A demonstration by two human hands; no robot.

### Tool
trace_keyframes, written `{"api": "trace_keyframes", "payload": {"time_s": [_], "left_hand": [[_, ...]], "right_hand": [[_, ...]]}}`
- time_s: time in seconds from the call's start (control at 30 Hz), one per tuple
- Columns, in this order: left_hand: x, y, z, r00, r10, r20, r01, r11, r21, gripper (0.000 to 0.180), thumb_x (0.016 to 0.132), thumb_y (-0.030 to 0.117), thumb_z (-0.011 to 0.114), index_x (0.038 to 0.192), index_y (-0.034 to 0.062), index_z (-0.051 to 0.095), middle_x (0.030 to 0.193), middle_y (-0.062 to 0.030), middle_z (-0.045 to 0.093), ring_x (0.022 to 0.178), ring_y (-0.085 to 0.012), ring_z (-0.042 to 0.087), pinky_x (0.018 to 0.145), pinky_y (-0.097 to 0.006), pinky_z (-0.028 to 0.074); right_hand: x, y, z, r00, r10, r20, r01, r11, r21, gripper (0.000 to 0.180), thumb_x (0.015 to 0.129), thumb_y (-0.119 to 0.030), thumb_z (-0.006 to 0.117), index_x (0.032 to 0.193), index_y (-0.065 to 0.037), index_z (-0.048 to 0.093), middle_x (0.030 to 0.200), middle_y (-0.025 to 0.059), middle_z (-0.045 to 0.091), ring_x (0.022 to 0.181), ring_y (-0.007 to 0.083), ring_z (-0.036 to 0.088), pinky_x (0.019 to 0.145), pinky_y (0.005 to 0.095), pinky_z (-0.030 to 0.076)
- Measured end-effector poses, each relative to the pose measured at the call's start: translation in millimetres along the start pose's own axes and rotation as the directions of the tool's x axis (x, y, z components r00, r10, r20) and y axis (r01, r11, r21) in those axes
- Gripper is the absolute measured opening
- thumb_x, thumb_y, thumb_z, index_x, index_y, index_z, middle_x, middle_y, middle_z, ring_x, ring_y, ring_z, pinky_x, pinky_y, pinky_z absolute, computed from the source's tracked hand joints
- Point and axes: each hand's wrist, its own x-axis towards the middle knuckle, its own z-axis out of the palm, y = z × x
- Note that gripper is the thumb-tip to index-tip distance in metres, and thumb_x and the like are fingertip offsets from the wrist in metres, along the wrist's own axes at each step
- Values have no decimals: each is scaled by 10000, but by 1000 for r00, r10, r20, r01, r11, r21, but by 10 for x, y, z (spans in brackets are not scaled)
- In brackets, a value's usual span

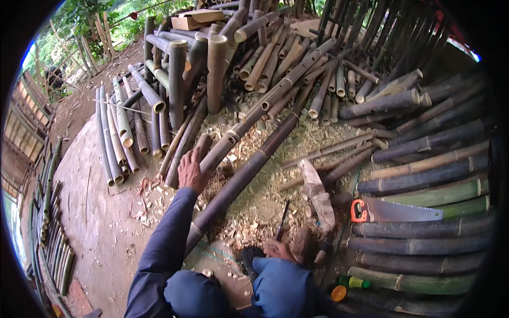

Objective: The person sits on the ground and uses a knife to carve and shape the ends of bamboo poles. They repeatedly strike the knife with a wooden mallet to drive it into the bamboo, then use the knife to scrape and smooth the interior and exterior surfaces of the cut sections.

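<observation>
My left hand [192, 170] is closed over the near end of a long bamboo pole [245, 126], which slopes up and away to the right. Holes are cut along the pole's upper side. A darker bamboo pole [248, 168] lies below it, roughly parallel. Low down between my knees, my right hand [279, 250] is closed at the handle of a narrow dark-bladed hand tool [283, 221] that points upward; its exact kind is hard to make out. Just right of that hand is a rounded brown piece of wood [302, 245], partly in shadow.
An orange-handled saw [397, 210] rests on the row of bamboo poles [424, 246] at right. A pale, rough wood chunk [317, 195] stands before me among wood chips [254, 217]. Stacked bamboo [214, 74] and a cardboard box [197, 19] are farther off. A green bottle [354, 281] lies lower right.
</observation>
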Motion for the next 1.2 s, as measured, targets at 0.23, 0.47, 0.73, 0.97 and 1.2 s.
{"api": "trace_keyframes", "payload": {"time_s": [0.23,0.47,0.73,0.97,1.2], "left_hand": [[-2541,-903,-222,834,-419,359,419,904,82,944,598,381,928,1371,58,491,1289,-222,549,1241,-406,532,1030,-488,461],[-2918,-1547,-2,768,-424,480,379,905,193,918,596,345,964,1354,46,540,1240,-216,632,1149,-373,613,978,-486,509],[-3320,-976,-201,599,-426,678,597,802,-24,873,612,339,962,1329,39,565,1219,-209,648,1118,-355,628,957,-477,521],[-3258,-464,-134,553,-277,786,584,802,-128,834,625,334,960,1308,33,587,1202,-203,662,1092,-339,641,938,-469,532],[-3391,-1128,-510,425,-208,881,634,763,-125,795,639,329,958,1287,27,609,1184,-197,676,1065,-323,654,920,-461,542]], "right_hand": [[-375,-25,22,850,-121,-513,-210,815,-540,287,940,-251,611,1118,-27,594,1053,305,633,1053,509,573,866,572,468],[1161,847,-61,814,-226,-535,-277,658,-700,406,867,-226,742,1115,72,622,1079,241,687,1006,367,669,852,475,536],[33,-306,-112,938,-6,-346,-146,900,-410,420,873,-224,698,1141,28,494,1180,303,649,1078,446,655,881,493,534],[-1037,224,-893,367,-238,-899,-322,874,-363,400,852,-207,678,1143,16,518,1049,293,673,946,442,674,834,518,528],[-1369,1552,-1626,361,-57,-931,-630,721,-288,537,848,-237,658,1316,-5,534,1209,279,664,1075,470,662,946,551,524]]}}
